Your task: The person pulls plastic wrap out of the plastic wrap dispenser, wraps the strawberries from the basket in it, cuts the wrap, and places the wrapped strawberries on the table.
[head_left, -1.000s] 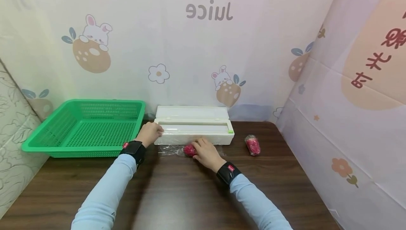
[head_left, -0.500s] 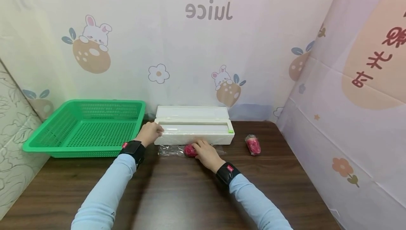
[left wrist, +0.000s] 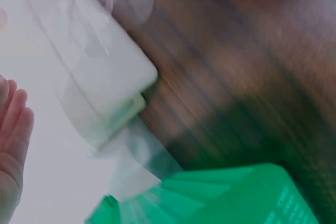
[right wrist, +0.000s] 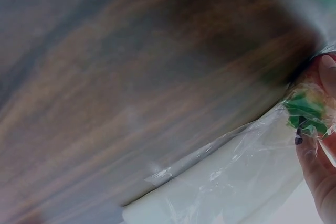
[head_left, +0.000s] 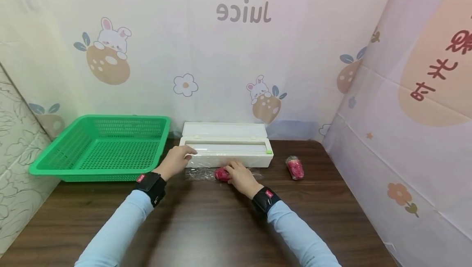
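My right hand grips a red fruit-like thing in clear cling film, in front of a white cling film dispenser. In the right wrist view, its green leafy cap and dark stem end show through the film between thumb and fingers. The film runs up over the dispenser's front. My left hand is over the dispenser's left end. Its fingers are nearly straight in the left wrist view, with nothing between them. The dispenser's lid stands up at the back.
A green perforated basket stands at the left, near the dispenser. One film-wrapped red thing lies to the dispenser's right on the dark wooden table. A printed cloth wall rises behind the table.
My left hand has shifted slightly right along the dispenser, and its fingers have come away from the left corner. The right hand stays on the red thing, which has turned a little.
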Demonstrator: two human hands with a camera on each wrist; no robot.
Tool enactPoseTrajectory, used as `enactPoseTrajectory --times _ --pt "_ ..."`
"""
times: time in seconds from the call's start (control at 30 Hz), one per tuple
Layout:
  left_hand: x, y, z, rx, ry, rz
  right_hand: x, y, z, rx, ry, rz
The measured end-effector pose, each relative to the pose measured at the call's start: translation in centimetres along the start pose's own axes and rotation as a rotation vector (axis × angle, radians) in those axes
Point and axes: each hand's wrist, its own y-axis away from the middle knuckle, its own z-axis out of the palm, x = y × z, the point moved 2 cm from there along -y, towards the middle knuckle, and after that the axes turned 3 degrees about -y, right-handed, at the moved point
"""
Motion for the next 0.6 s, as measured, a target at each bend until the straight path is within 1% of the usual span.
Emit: enactPoseTrajectory --times 0.03,0.1,0.2,0.3,0.43,0.6 --pt "0.4 0.2 0.3 -0.008 -0.003 0.016 0.0 0.1 0.0 -0.001 0.0 0.001" --pt "1.3 0.6 0.9 -0.018 -0.031 0.072 0.1 0.3 -0.2 -0.005 -0.002 0.003" --pt "2.6 1.1 1.7 -0.05 -0.038 0.126 0.1 0.4 -0.3 -0.025 -0.012 0.007" --pt "3.8 1.7 2.4 -0.091 -0.018 0.156 -0.1 0.6 -0.5 -0.053 -0.026 0.01" --pt "4.8 2.3 3.4 -0.149 -0.001 0.148 -0.3 0.8 -0.8 -0.067 -0.046 0.013" --pt "5.7 3.0 4.5 -0.197 0.003 0.151 -0.7 1.3 -1.2 -0.087 -0.11 0.016"
